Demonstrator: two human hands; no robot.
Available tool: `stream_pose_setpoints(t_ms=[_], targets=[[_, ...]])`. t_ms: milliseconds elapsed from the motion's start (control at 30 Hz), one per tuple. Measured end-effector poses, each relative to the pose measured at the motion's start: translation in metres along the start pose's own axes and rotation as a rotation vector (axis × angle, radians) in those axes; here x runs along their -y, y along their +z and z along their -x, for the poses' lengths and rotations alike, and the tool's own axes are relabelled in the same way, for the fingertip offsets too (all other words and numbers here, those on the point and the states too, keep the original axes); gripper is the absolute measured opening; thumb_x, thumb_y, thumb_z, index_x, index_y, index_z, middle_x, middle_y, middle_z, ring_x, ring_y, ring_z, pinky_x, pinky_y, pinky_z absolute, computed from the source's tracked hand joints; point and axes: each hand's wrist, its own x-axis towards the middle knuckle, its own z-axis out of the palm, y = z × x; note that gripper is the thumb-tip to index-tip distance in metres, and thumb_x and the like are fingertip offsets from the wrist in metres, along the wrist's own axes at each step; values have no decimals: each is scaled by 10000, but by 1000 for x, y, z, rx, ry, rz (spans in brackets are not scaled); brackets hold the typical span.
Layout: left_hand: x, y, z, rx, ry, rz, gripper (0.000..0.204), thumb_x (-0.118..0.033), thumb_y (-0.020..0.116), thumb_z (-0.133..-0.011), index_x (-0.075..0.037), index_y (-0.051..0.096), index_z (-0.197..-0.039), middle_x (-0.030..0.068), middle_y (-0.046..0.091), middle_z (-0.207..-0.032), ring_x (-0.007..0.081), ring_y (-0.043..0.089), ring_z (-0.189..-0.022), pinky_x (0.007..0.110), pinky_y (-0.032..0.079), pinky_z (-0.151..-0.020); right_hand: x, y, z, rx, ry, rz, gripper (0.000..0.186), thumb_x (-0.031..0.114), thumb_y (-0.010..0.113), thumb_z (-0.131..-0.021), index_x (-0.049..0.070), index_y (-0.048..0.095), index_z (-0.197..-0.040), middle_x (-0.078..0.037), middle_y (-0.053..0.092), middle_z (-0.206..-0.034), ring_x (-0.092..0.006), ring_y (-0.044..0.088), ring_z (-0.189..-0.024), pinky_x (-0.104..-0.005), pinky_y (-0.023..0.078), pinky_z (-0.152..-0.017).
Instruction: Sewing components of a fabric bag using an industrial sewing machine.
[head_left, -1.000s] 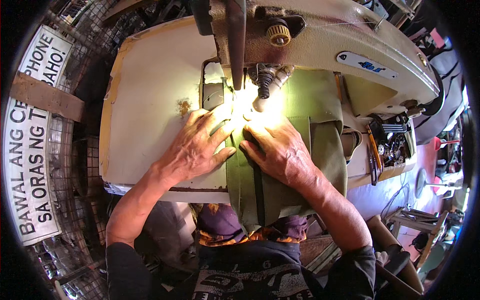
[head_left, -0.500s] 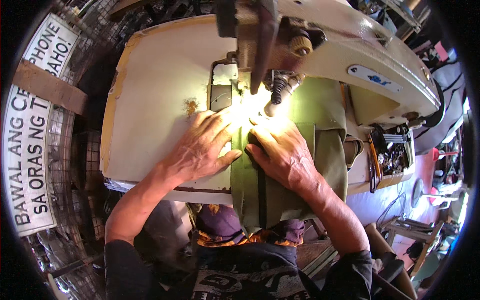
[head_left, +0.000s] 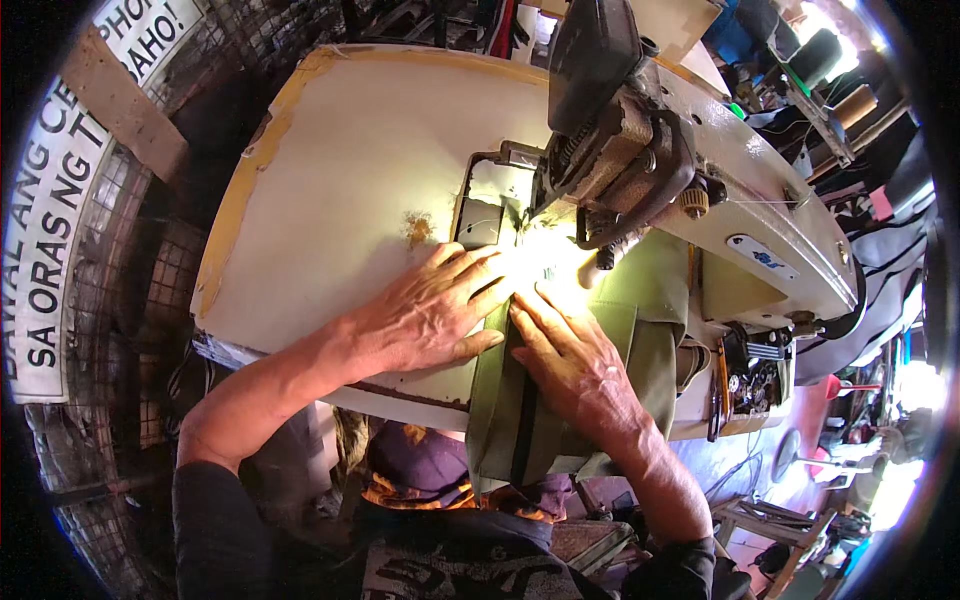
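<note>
Olive-green fabric (head_left: 655,305) lies under the head of a cream sewing machine (head_left: 790,220) and hangs over the front of its table. A darker strip runs lengthwise along the cloth. My left hand (head_left: 432,312) rests flat with fingers extended, its fingertips at the fabric's left edge beside the metal slide plate (head_left: 480,222). Over the cloth just right of it, my right hand (head_left: 577,362) presses down with straight fingers. A bright lamp glare washes out the needle area and the fingertips closest to it.
The worn white tabletop (head_left: 330,190) stretches left. On the right sits a tray of small metal parts (head_left: 755,385), with scissors-like tools (head_left: 720,385) beside it. A white lettered sign (head_left: 65,250) and wire mesh (head_left: 110,310) stand at far left. Cluttered shelving fills the far right.
The view has shifted and tilted, showing more of the machine head. Both hands stay on the fabric near the needle area; the right fingers now lie straighter and closer to the left hand.
</note>
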Motion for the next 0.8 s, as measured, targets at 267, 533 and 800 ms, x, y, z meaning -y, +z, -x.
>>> stream_pose_setpoints(t_ms=[267, 533, 800], targets=[[1, -3, -7, 63, 63, -59, 533, -330, 685, -875, 21, 598, -1267, 197, 551, -1389, 320, 481, -1329, 463, 388, -1061, -10, 4, -3, -74, -37, -62, 424, 134, 660, -878, -16, 583, -1267, -181, 560, -1372, -361, 522, -1300, -500, 417, -1094], [0, -4, -13, 82, 44, -24, 522, -328, 681, -880, 24, 603, -1258, 195, 570, -1332, 333, 477, -1321, 489, 381, -1060, -21, 1, -12, -6, -61, -89, 406, 147, 656, -850, -15, 600, -1218, -156, 598, -1272, -329, 579, -1095, -460, 468, -956], [2, 4, -11, -4, 27, -47, 533, -311, 695, -872, 5, 579, -1285, 206, 542, -1333, 343, 475, -1301, 503, 368, -1056, -24, 0, -17, 5, -59, -63, 405, 166, 656, -854, -11, 597, -1214, -144, 617, -1228, -293, 592, -1015, -429, 476, -896]])
